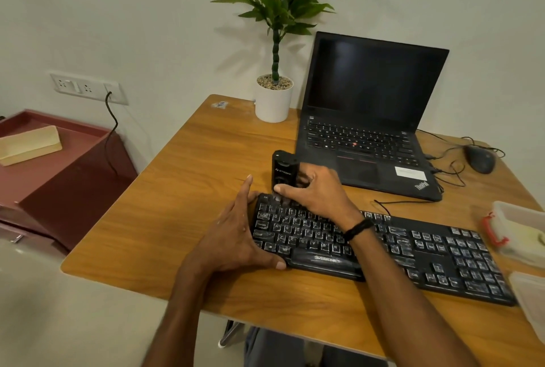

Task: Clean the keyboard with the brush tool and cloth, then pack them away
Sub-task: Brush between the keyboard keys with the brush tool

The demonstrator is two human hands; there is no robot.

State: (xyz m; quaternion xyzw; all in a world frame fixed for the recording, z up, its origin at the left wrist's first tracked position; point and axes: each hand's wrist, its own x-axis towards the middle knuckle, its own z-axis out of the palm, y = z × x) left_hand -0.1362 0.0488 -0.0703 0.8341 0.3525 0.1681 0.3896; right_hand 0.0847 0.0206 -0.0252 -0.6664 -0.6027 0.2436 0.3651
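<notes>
Keyboard (413,251) is laid slantwise near the table's (191,190) front edge, its right end close to the right edge. Brush (283,170) is gripped upright by the right hand (318,190), thumb and fingers wrapped round its lower body. The bristle end, blurred, is set on the keyboard's far-left corner keys. Keyboard's left end is braced by the left hand (236,237), fingers straight, thumb laid along the front edge, nothing clasped. Cloth cannot be made out; it may be in the box (519,228) at the right edge.

Risks, as judged:
- Keyboard can be skidded toward the laptop (368,119) if the brace is eased mid-stroke.
- A keycap can be popped if bristles are dug in hard.
- Dust can be flicked onto the laptop just behind.
- Cord (407,203) can be snagged by the wrist.
</notes>
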